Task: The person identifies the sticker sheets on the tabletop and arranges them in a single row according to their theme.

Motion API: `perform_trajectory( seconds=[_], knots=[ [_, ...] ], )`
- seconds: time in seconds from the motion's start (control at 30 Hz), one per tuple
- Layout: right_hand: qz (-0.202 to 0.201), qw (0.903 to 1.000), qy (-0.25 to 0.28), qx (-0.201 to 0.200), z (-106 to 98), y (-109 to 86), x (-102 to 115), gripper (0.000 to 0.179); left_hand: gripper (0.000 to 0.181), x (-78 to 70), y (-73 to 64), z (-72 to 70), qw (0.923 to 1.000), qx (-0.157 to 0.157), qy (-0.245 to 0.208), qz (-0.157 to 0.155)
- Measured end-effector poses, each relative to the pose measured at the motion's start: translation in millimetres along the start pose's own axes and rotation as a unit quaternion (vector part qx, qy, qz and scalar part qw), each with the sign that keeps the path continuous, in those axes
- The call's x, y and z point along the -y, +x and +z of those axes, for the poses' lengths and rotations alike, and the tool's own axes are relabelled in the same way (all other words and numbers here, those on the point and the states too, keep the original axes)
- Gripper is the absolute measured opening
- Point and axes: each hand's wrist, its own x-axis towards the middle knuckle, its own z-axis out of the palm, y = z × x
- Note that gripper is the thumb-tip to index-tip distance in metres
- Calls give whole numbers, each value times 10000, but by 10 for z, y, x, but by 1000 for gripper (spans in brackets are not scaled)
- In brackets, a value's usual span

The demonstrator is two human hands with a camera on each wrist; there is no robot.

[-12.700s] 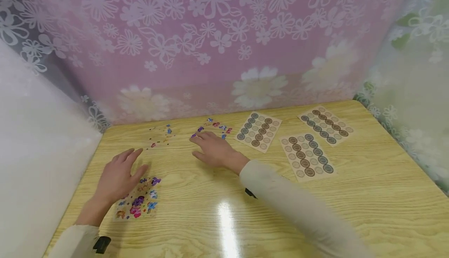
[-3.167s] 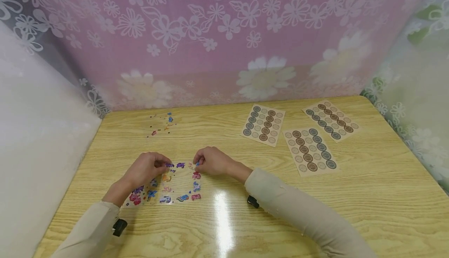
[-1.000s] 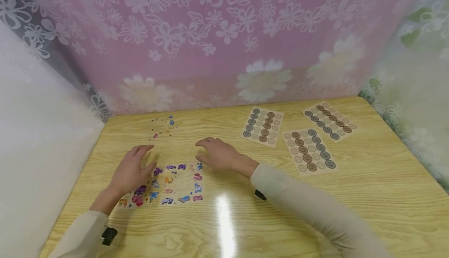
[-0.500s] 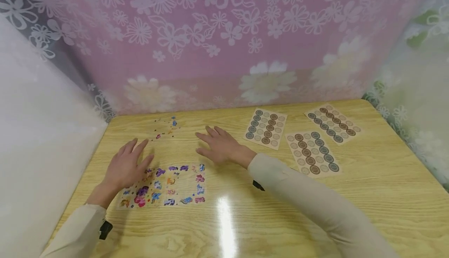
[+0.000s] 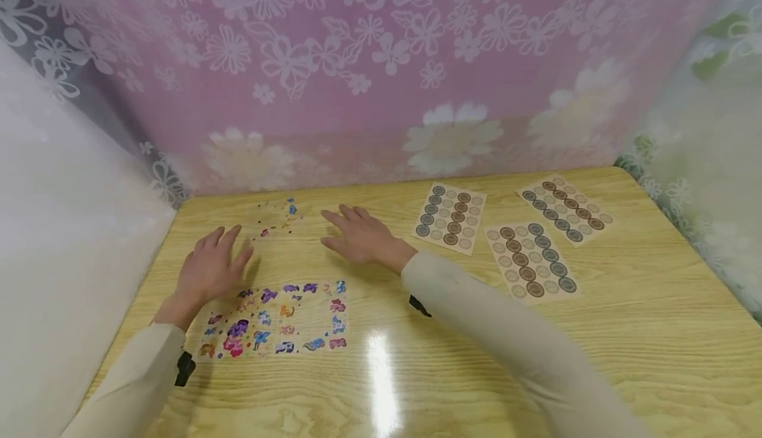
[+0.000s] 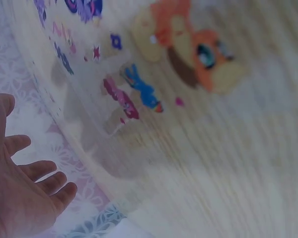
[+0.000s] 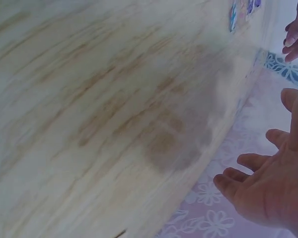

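Note:
Both hands hover over the table with nothing in them. My left hand (image 5: 208,266), fingers spread, is above the far left corner of a clear sticker sheet (image 5: 238,327) with colourful ponies. Beside that sheet lies another clear sticker sheet (image 5: 337,324), its ponies set round a bare middle. Further back is a third clear sheet (image 5: 292,210) with a few small stickers, lying between and beyond the hands. My right hand (image 5: 363,236) has its fingers extended, to the right of this third sheet. The right wrist view shows the right hand (image 7: 268,191) held apart from the tabletop.
Three beige sheets of round brown and grey stickers lie on the right: one near the back (image 5: 449,218), one in front (image 5: 530,261), one far right (image 5: 564,209). Flowered curtain (image 5: 357,94) hangs behind the wooden table (image 5: 476,358); white cloth (image 5: 65,180) hangs at the left.
Earlier both hands held the bare-middled pony sheet, now lying beside the first sheet, moved there from the back. They have since let go and moved back, toward the third sheet.

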Motion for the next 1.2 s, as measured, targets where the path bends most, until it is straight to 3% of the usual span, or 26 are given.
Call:
perform_trajectory(
  seconds=[0.27,0.57,0.83,1.2],
  knots=[
    [161,9985,475,-232,54,181,-62,62,66,101,184,32,9995,28,-215,-246],
    [185,9951,898,-375,162,359,-93,61,66,259,362,91,9979,-201,-509,-356],
    [44,9932,1002,-585,162,456,-24,59,65,266,518,112,9964,-326,-628,-459],
    [70,9936,986,-538,240,553,2,59,76,212,623,130,9973,57,-356,-647]
  ],
)
